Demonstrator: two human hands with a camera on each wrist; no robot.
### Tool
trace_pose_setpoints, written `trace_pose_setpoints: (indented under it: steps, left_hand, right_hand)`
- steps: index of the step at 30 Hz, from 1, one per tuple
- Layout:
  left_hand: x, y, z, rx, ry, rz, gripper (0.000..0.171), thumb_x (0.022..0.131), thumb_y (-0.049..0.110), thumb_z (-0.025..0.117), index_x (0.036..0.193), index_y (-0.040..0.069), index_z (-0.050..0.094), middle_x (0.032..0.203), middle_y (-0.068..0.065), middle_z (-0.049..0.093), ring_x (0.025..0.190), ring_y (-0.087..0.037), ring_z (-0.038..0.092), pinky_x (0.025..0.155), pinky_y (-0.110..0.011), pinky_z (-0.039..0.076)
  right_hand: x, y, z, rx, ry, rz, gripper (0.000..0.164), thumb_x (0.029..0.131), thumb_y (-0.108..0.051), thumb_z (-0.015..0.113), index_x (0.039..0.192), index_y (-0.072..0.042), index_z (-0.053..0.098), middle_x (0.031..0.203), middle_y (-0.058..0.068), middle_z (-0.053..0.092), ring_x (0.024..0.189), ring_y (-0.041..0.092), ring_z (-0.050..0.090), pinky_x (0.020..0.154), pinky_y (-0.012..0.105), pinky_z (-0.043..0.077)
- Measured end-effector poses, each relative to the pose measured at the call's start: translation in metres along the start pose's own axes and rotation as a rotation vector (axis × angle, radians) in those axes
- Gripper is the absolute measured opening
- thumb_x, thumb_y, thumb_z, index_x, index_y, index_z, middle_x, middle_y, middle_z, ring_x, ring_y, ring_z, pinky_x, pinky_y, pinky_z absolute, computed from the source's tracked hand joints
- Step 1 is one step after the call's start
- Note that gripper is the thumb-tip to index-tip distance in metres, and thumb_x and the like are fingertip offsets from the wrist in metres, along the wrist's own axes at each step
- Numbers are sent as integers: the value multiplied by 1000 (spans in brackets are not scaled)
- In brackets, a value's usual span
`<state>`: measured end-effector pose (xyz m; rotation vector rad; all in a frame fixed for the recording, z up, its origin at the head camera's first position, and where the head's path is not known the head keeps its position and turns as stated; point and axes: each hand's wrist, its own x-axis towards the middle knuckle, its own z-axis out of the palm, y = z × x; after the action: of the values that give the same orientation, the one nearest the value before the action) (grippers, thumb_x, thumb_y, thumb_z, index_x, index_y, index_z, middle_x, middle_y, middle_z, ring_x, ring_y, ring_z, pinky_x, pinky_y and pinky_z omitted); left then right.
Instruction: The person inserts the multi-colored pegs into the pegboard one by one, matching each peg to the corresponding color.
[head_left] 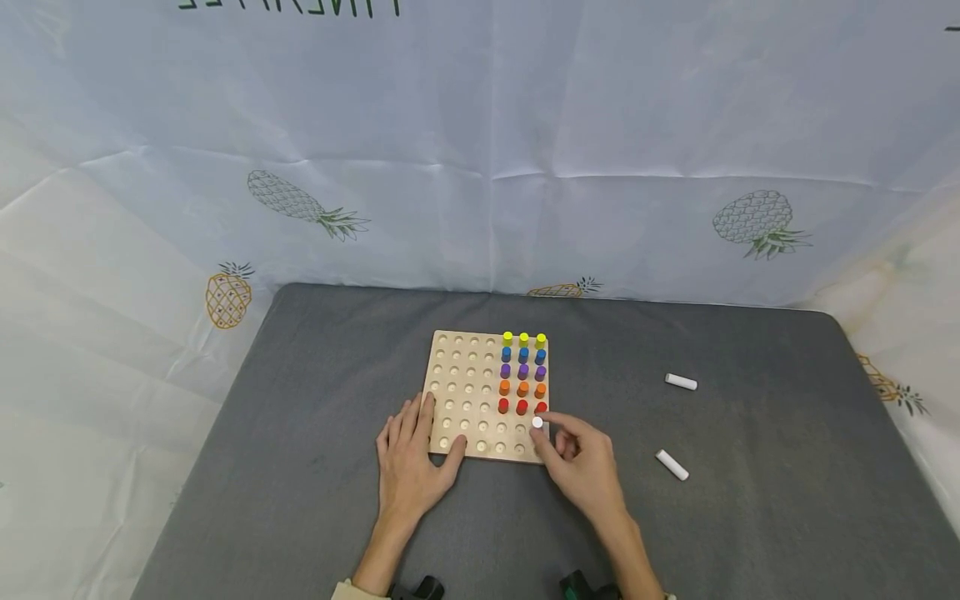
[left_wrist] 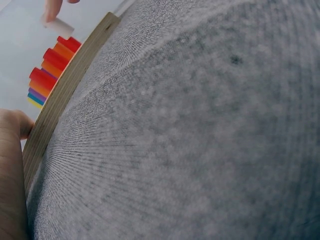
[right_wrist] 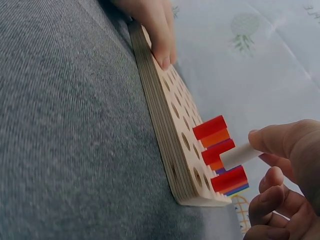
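A wooden pegboard (head_left: 459,400) with rows of round holes lies on the table. On its right side stand yellow pegs (head_left: 524,340), blue pegs (head_left: 523,356), purple pegs (head_left: 523,372), orange pegs (head_left: 522,389) and red pegs (head_left: 522,407), three of each. My right hand (head_left: 588,471) pinches a white peg (right_wrist: 241,156) between thumb and index finger, above the board near the front right red peg. My left hand (head_left: 411,471) rests at the board's left front corner, its thumb on the front edge and its fingers fairly straight along the left side.
Two white pegs (head_left: 681,382) (head_left: 672,465) lie apart on the grey tablecloth (head_left: 750,400) right of the board. Behind the table hangs a white curtain (head_left: 450,225) printed with pineapples.
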<state>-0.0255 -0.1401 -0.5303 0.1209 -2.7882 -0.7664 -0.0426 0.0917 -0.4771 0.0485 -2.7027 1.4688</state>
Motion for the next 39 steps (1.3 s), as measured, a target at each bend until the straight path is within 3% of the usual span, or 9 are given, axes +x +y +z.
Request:
trace_pose_setpoints:
  steps: [17,39]
  left_hand:
    - [0,-1,2,11,45,24,81,86,48,72,152,7,49,152,-19,53,142,-42,47,115,-63,30]
    - [0,0,-1,-1,1,-2,81,88,51,69,154,10,46,155,-17,51,145,-41,45,118,-61,27]
  right_hand:
    - [9,-1,23,198,-94,-42,20,86,-10,82,105,-5,79,60,-6,45,48,-3,34,46,15,28]
    - [13,-3,32,123,-131,-23,21,87,-14,81,108,-8,81,57,-7,43,48,-2,33,46,16,26]
